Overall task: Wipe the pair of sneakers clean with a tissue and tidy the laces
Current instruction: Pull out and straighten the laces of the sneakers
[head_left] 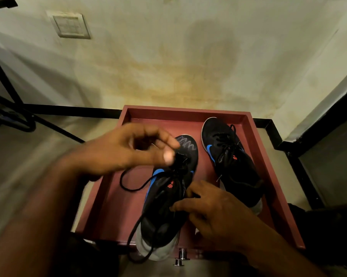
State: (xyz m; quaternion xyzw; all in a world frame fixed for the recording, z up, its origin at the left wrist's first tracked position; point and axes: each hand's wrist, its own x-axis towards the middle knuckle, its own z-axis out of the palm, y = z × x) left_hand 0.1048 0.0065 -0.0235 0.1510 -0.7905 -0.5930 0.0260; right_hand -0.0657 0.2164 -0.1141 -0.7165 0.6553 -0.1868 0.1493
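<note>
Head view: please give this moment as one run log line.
left hand pinching black lace | right hand on near black-blue sneaker | red tray

Two bare hands, left [126, 150] and right [212, 206]; both forearms bare up to the frame edge, no sleeves in view; no rings, watch or bands visible on fingers or wrists; left thumbnail short, pale, plain; left hand and forearm motion-blurred, detail soft; right hand sharper, knuckles and finger creases show; nothing else of the body in view
</note>
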